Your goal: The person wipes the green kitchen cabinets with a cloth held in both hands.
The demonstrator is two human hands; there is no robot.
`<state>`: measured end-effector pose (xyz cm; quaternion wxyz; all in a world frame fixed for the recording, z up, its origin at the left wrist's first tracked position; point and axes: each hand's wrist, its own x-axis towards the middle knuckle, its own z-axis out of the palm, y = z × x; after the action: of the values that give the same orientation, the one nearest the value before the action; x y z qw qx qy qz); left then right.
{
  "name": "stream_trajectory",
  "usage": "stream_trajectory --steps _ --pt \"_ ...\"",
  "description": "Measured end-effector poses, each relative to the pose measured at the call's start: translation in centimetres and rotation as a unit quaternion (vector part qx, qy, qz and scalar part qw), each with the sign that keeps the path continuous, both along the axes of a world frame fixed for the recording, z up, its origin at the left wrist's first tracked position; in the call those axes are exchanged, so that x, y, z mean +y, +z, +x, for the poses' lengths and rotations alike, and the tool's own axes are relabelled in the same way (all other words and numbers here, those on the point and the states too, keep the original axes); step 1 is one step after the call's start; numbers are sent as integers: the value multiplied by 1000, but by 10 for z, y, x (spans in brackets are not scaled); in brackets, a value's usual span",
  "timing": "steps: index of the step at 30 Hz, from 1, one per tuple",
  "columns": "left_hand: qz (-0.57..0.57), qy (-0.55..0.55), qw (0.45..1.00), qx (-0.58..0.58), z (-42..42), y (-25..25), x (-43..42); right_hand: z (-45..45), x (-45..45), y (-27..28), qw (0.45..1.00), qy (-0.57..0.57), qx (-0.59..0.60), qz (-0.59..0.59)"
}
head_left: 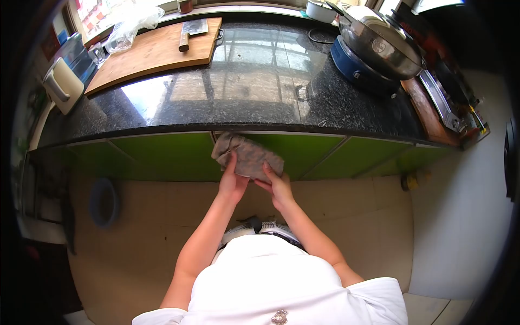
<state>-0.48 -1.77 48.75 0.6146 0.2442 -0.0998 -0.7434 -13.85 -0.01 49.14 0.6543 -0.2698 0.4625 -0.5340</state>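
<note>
Both the left hand (234, 184) and the right hand (279, 187) grip a folded greyish cloth (252, 157) in front of the green cabinets (168, 157). Above, on the dark speckled countertop (260, 103), a cleaver (194, 30) lies on a wooden cutting board (154, 59) at left, while a steel pan (379, 46) sits over a blue-sided appliance (352, 65) at right.

From my remote post I'm seeing a mottled grey-brown cloth (253, 156) lying folded into an oblong, slanting down rightward, being gripped by the left hand (233, 183) and right hand (277, 187).
</note>
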Motion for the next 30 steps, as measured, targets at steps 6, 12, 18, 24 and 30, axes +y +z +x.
stream_trajectory --steps 6,12,18,24,30 --pt "88 -15 985 -147 15 15 6 1 -10 30 983 -101 106 -115" --pt "55 21 967 -248 7 51 -13 2 -28 51 987 -117 65 -94" --pt "79 10 919 -386 16 30 -43 -16 -58 -3 994 -35 85 -65" --pt "-11 24 923 -385 21 15 -44 -9 -56 -19 994 -46 77 -58" --pt "-2 40 922 -385 11 -20 -38 -2 -38 -32 992 -91 83 -28"
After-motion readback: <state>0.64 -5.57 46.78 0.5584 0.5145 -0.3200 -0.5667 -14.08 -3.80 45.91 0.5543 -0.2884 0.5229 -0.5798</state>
